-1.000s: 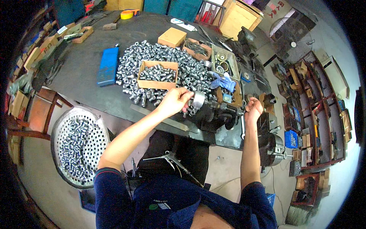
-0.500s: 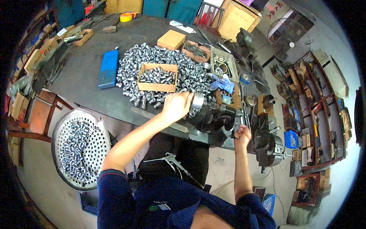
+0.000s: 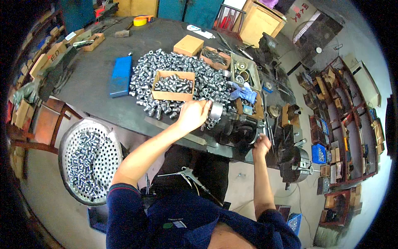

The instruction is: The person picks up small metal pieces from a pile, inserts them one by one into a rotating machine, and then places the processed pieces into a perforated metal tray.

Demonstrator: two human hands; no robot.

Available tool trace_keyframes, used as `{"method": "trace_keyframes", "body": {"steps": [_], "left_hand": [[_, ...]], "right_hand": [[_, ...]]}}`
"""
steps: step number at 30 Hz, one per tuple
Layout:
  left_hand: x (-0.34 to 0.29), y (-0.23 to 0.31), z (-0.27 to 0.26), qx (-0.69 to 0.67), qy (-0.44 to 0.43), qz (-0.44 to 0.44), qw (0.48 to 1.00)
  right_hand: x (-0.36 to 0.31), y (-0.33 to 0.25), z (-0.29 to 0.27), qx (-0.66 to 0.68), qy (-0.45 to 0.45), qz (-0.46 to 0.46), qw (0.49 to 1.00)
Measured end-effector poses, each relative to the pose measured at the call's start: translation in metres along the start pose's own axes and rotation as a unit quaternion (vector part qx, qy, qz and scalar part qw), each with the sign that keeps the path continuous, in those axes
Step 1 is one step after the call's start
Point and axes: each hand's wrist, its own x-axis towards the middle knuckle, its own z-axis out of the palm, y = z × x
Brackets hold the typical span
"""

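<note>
My left hand (image 3: 194, 114) is closed at the left end of a silver metal cylinder (image 3: 216, 111) on a dark bench machine (image 3: 242, 128). Its thumb and fingers come together there, and whatever they pinch is hidden. Low at the machine's right side, my right hand (image 3: 261, 145) is curled into a fist beside a pale metal bar (image 3: 262, 130); what lies inside that fist cannot be made out. Behind my left hand spreads a heap of shiny metal fittings (image 3: 143, 79). A cardboard box (image 3: 172, 96) of similar fittings sits on the heap.
A perforated metal tray (image 3: 108, 166) with more fittings stands at lower left. On the workbench (image 3: 93, 68) are a blue box (image 3: 120, 76), a closed carton (image 3: 188, 45) and blue gloves (image 3: 243, 93). An air blow gun (image 3: 186, 172) hangs before me. Shelves (image 3: 352, 120) line the right.
My right hand has shifted slightly up and to the left. My left hand keeps its place at the cylinder. The whole view has moved a little.
</note>
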Motion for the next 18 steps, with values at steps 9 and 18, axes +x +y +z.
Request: {"method": "trace_keyframes", "body": {"steps": [9, 18], "left_hand": [[0.004, -0.001, -0.007, -0.041, -0.064, -0.044, 0.996], [0.027, -0.026, -0.024, 0.053, -0.022, -0.046, 0.997]], "right_hand": [[0.020, -0.081, 0.071, 0.039, -0.044, -0.171, 0.984], [-0.039, -0.038, -0.011, 0.062, -0.066, -0.079, 0.993]]}}
